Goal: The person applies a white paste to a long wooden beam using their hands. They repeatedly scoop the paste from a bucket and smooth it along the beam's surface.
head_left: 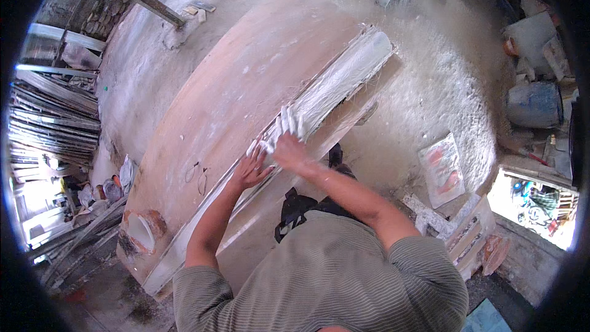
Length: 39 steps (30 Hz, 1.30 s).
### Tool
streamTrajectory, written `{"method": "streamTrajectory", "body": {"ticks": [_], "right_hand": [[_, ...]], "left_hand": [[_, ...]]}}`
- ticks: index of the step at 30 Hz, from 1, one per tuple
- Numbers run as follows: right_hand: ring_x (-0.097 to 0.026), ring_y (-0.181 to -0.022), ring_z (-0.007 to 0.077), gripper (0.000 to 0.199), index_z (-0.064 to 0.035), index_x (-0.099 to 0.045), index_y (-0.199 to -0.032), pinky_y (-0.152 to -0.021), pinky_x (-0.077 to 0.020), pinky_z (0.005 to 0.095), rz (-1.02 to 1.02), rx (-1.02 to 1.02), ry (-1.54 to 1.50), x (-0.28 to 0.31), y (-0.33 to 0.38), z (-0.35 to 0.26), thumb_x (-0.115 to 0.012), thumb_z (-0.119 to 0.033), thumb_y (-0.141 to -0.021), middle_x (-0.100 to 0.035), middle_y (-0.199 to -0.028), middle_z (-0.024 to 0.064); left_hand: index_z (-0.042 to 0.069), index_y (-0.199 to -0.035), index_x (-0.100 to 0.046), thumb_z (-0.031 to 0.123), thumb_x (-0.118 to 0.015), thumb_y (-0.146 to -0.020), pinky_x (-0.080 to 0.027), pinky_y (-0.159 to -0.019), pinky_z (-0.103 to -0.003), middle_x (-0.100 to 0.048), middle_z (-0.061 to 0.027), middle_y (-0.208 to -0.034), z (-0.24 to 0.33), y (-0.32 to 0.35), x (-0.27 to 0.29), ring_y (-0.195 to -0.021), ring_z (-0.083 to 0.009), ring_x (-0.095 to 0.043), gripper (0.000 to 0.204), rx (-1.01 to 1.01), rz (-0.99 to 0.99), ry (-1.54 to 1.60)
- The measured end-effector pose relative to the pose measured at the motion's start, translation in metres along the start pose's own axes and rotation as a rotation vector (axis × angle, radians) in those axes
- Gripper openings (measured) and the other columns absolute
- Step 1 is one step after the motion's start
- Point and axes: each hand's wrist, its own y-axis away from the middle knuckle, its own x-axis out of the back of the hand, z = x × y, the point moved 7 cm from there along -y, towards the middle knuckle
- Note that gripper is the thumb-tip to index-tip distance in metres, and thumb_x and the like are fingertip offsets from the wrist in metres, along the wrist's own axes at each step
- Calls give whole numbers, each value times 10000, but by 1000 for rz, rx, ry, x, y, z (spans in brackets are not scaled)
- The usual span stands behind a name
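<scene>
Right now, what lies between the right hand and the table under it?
In the head view, the white strip lies there, under the right hand and along the table.

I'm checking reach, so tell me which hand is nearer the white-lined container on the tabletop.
The left hand, up and to the right of the white-lined container in the picture. The right hand, at the white strip, is farther up and right.
</scene>
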Motion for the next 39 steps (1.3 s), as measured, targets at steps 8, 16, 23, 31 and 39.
{"method": "streamTrajectory", "body": {"ticks": [8, 16, 23, 31, 39], "right_hand": [[-19, -1418, 384, 851, 14, -118, -1463, -1151, -19, 481, 120, -379, -18, 43, -81, 162, -448, -522, -890, -82, -1526, 225], [-587, -998, 361, 351, -16, -701, -903, -883, -448, 486, -180, -199, 575, 85, -184, 417, -419, -224, -884, -625, -1072, 225], [-550, -1062, 407, 442, 54, -612, -1040, -904, -442, 509, 84, -487, 384, 102, -174, 395, -521, -329, -840, -587, -1098, 290], [-571, -948, 388, 335, 5, -695, -850, -851, -451, 519, -138, 74, 475, 18, -81, 152, -477, -248, -869, -632, -945, 216], [-474, -1174, 426, 538, 62, -545, -1189, -1001, -374, 525, -416, -51, 11, -62, 40, -43, -528, -354, -849, -489, -1241, 283]], "left_hand": [[-23, -1401, -287, 498, -437, -908, -248, -1118, -435, -97, -246, -1511, 80, -166, 67, -1381, -382, -207, 733, -153, 139, 126], [50, -1432, -274, 493, -417, -931, -435, -942, -454, -173, -176, -1517, 178, -341, 125, -1137, -402, -507, 684, -227, 248, 279], [48, -1398, -328, 427, -414, -952, -492, -867, -426, -192, -142, -1519, 163, -303, 101, -1198, -317, -486, 592, -373, 383, 179], [68, -1395, -343, 403, -428, -945, -495, -858, -429, -157, -120, -1535, 50, -70, 37, -1155, -323, -531, 568, -250, 98, 114], [67, -1388, -358, 434, -443, -929, -419, -967, -442, -146, -155, -1533, -17, 74, -13, -1256, -339, -437, 593, 75, -50, 83]]}}
